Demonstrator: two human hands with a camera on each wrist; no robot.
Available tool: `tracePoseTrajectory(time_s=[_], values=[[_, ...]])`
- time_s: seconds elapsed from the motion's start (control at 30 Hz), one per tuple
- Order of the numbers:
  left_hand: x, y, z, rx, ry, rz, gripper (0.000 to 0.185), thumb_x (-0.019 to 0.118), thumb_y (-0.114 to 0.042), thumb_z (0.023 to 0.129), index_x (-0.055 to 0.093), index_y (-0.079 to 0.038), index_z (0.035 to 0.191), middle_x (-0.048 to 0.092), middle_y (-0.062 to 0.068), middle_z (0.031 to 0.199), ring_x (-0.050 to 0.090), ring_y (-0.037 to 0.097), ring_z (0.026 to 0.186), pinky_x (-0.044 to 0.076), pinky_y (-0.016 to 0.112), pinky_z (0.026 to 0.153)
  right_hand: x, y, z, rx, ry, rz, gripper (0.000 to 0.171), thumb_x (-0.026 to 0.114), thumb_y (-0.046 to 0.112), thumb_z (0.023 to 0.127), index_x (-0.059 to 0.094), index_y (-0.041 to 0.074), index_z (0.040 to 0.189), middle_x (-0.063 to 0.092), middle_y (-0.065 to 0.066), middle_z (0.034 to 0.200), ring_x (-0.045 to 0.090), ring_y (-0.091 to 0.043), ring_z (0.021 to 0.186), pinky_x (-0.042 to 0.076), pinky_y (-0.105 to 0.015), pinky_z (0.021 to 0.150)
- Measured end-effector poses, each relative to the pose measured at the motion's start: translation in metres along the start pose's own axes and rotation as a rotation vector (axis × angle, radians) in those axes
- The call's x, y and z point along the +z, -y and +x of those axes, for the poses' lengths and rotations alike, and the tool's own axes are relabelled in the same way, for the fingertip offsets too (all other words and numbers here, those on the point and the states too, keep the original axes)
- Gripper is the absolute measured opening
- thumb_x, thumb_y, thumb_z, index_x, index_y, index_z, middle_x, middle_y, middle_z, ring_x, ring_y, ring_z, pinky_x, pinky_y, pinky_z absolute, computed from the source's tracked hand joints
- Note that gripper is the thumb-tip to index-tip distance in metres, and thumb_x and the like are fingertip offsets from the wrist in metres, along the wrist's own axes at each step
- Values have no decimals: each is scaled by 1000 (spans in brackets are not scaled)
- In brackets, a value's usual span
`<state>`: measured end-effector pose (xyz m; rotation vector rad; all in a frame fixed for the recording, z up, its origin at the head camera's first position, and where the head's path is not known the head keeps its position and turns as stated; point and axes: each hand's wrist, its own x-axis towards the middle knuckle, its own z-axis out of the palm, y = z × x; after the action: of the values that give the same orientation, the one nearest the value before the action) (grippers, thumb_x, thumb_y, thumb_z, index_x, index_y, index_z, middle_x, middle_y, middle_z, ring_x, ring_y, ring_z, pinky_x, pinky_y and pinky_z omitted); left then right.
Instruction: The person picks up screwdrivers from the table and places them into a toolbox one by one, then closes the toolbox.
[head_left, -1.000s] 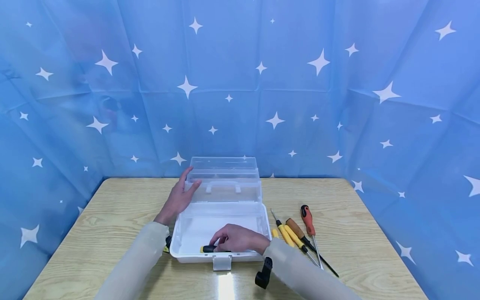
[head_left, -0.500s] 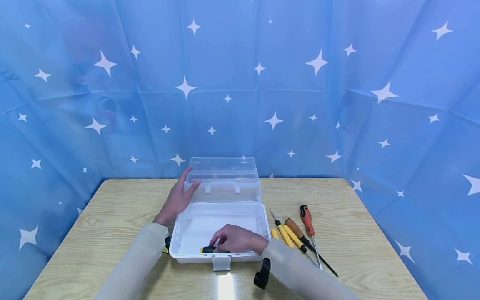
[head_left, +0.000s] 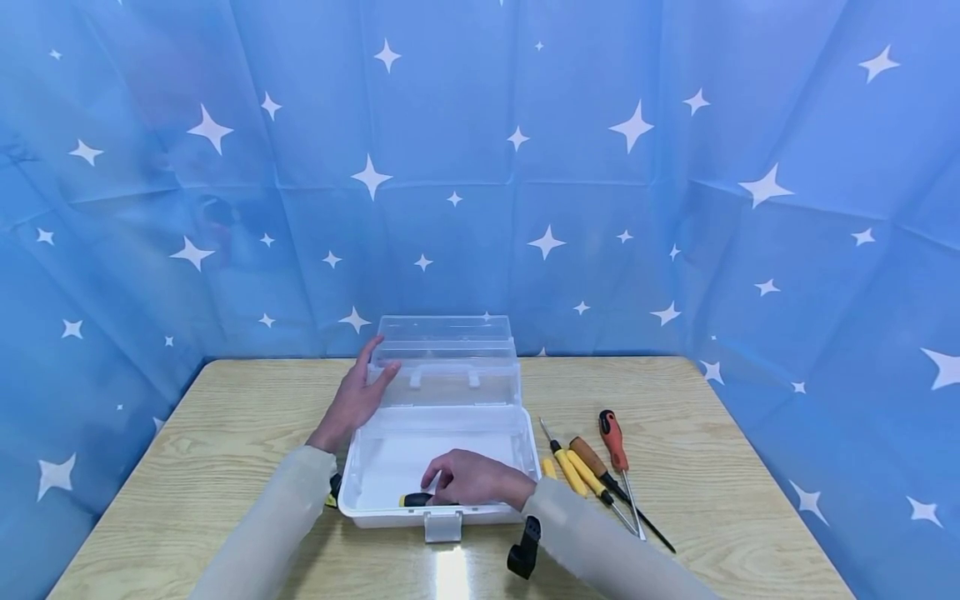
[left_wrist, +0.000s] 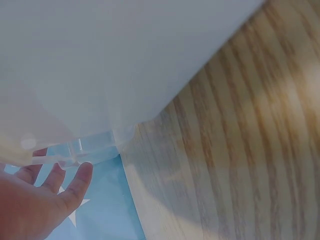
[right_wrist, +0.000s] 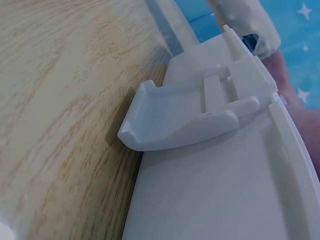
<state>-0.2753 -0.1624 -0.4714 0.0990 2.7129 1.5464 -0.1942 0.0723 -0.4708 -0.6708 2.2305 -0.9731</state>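
A white plastic toolbox [head_left: 405,518] stands on the table with its clear lid [head_left: 480,385] tipped back. My left hand [head_left: 356,400] holds the lid's left edge, thumb on the inner face; the left wrist view shows the fingers [left_wrist: 79,182] at the clear plastic. Inside the box, along the front wall, lies a screwdriver [head_left: 417,500] with a black and yellow handle. Over it my right hand [head_left: 476,479] is bent down, fingers curled at the handle and shaft; its index fingertip looks slightly raised. The hand hides much of the screwdriver. A front latch [right_wrist: 175,117] hangs down.
Right of the box lie several tools: yellow-handled ones [head_left: 572,471], a brown-handled one [head_left: 588,454], and a red and black screwdriver [head_left: 613,437]. A black and yellow object [head_left: 332,492] is partly hidden by the left sleeve. A blue star-patterned curtain [head_left: 480,208] stands behind the table [head_left: 247,433].
The right index fingertip has lifted slightly from the screwdriver handle. The left hand and the toolbox stay where they were; the view shifts only a little.
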Motion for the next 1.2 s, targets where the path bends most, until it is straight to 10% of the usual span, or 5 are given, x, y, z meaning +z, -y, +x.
tracePoseTrajectory(time_s=[1.2], values=[[1, 1, 0, -4, 0, -12, 83, 45, -74, 91, 10, -41, 158, 17, 12, 165, 27, 45, 146, 33, 71, 105, -11, 3, -7, 11, 6, 44, 16, 66, 25, 96, 69, 17, 110, 67, 6, 86, 62, -11, 78, 50, -27, 70]])
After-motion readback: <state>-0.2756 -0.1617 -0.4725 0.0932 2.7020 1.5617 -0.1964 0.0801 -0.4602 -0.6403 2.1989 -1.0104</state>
